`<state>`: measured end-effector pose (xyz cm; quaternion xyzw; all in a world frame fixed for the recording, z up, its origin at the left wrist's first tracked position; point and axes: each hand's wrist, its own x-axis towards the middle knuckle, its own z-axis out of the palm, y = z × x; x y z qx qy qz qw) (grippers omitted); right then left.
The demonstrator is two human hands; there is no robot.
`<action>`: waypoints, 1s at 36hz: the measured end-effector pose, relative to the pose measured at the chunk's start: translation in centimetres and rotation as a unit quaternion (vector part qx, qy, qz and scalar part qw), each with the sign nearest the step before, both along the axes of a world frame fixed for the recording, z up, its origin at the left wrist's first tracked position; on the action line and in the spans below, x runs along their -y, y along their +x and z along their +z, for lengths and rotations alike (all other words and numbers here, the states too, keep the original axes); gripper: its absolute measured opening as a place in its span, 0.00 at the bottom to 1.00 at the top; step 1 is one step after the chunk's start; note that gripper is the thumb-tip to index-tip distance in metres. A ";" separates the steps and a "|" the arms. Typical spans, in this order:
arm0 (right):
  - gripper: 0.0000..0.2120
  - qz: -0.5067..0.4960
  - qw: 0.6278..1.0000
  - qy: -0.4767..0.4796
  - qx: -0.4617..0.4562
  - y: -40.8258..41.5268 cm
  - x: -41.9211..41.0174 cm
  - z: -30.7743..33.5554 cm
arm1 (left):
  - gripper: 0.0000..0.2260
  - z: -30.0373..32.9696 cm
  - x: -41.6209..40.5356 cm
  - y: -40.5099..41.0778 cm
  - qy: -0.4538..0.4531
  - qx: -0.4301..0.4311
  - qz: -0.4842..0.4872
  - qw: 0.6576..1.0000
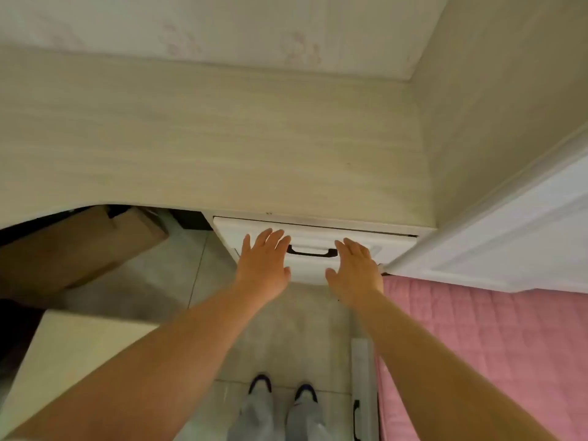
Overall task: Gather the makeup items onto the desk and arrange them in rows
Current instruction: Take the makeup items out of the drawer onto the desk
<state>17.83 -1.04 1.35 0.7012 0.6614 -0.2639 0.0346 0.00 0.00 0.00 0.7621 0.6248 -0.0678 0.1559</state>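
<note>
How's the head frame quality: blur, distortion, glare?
Head view: soft all over, no glare; wide-angle bend curves the desk edge; dim under the desk; left hand and right hand slightly blurred by the drawer handle.

Both bare arms reach forward; the left hand [264, 260] and right hand [357, 270] spread flat, fingers straight.

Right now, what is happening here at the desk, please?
A person stands facing a pale wood desk. Both hands lie flat, fingers straight, against the front of a white drawer just under the desktop: the left hand and the right hand sit on either side of its black handle. A thin dark gap shows along the drawer's top edge. No makeup items are visible on the desk yet.
</note>
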 end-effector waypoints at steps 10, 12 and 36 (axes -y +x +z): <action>0.30 -0.022 0.999 0.041 0.023 -0.4 -2.0 -3.4 | 0.31 -2.8 -1.8 0.7 0.022 -0.033 -0.002 0.999; 0.30 -0.027 0.998 0.057 0.021 -0.6 -2.3 -3.7 | 0.32 -3.1 -1.8 0.9 0.034 -0.041 0.000 0.999; 0.32 -0.045 0.990 0.092 0.097 -1.9 -3.1 -5.6 | 0.29 -6.1 -2.7 1.5 0.111 -0.025 0.082 0.990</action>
